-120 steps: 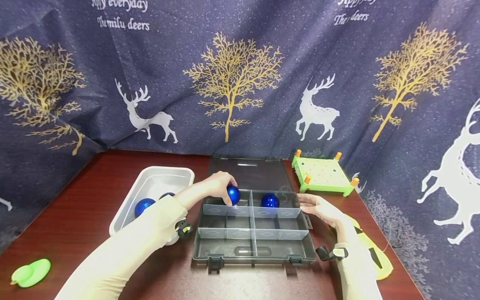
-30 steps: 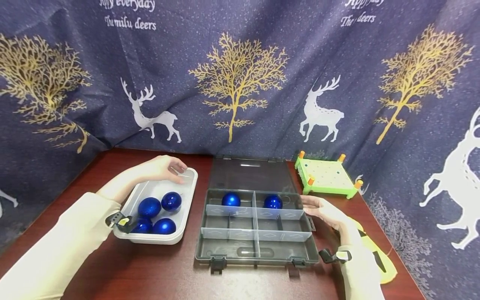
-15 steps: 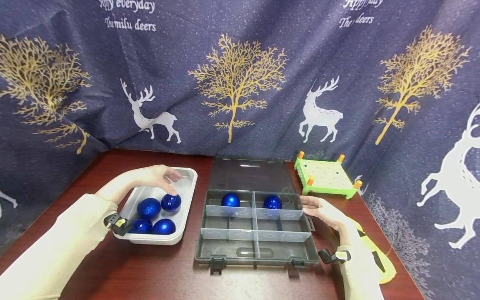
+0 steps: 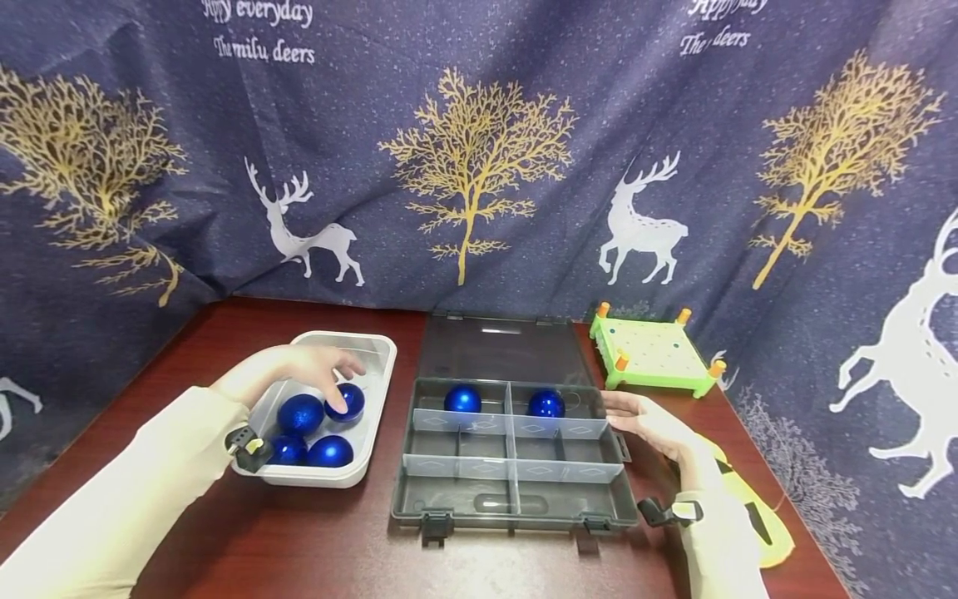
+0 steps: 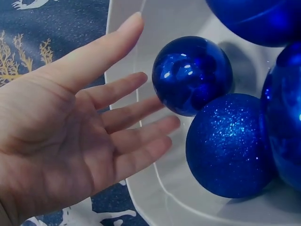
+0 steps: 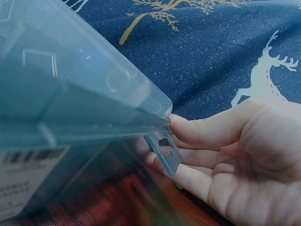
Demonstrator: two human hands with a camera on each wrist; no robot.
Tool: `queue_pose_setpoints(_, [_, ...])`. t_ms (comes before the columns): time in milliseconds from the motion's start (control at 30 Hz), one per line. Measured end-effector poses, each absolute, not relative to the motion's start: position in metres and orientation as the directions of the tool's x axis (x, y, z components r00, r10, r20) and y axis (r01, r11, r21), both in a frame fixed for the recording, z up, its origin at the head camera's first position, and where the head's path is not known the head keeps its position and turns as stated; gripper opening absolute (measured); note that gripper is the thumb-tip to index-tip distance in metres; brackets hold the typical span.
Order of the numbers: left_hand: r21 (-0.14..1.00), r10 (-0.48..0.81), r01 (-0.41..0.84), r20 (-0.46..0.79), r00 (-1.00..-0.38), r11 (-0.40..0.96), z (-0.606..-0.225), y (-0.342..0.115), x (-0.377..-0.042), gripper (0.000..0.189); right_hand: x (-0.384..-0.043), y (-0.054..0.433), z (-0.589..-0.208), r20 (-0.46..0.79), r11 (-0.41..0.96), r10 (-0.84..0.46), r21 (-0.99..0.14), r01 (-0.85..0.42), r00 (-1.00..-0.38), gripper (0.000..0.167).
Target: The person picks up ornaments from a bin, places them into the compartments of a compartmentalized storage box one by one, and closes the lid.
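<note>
My left hand [image 4: 313, 366] reaches into the white tray [image 4: 386, 366], its thumb and fingers spread around a shiny blue bauble [image 4: 353, 401]. In the left wrist view the palm faces this bauble, the fingers loosely extended, fingertips right by its side. Beside it lie a glittery blue bauble [image 4: 301, 414] and more blue ones [image 4: 331, 452]. My right hand [image 4: 653, 428] rests at the right side of a grey divided plastic box [image 4: 456, 497]; in the right wrist view the thumb touches its rim near a latch tab [image 6: 165, 155]. Two baubles [image 4: 462, 398] occupy the box's back row.
The box's dark lid [image 4: 497, 349] lies opened backward toward the cloth backdrop [image 4: 404, 166]. A green toy bed frame [image 4: 647, 351] with orange posts stands behind on the right. A yellow and black item [image 4: 758, 516] lies beside the right forearm on the red-brown table [image 4: 337, 541].
Four seconds ago the left hand held a blue bauble over the box's back-left compartment; that bauble now sits there. The left hand has since returned to the tray and lowered. The right hand stays put.
</note>
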State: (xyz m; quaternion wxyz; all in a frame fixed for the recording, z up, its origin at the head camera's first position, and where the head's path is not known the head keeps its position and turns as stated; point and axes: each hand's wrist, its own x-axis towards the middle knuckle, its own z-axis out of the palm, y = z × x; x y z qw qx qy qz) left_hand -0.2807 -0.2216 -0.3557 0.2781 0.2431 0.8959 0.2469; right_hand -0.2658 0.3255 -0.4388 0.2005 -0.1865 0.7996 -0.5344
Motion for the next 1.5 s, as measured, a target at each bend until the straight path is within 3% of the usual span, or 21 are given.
queue_pose_setpoints(467, [0.545, 0.574, 0.299, -0.448, -0.685, 0.783, -0.362, -0.218, -0.291, 0.078, -0.265, 0.327, -0.436, -0.131, 0.351, -0.510, -0.934, -0.066, -0.850, 0.063])
queue_pose_setpoints(833, [0.525, 0.604, 0.346, -0.466, -0.647, 0.777, -0.366, -0.211, -0.298, 0.067, -0.263, 0.330, -0.439, -0.142, 0.349, -0.513, -0.935, -0.055, -0.847, 0.063])
queue_pose_setpoints(1200, [0.506, 0.621, 0.388, -0.456, -0.638, 0.770, -0.363, -0.211, -0.295, 0.058, -0.267, 0.329, -0.441, -0.105, 0.312, -0.539, -0.947, -0.083, -0.836, 0.062])
queue_pose_setpoints(1500, [0.470, 0.589, 0.383, -0.450, -0.671, 0.795, -0.361, -0.208, -0.293, 0.051, -0.265, 0.328, -0.439, -0.120, 0.342, -0.515, -0.937, -0.075, -0.849, 0.062])
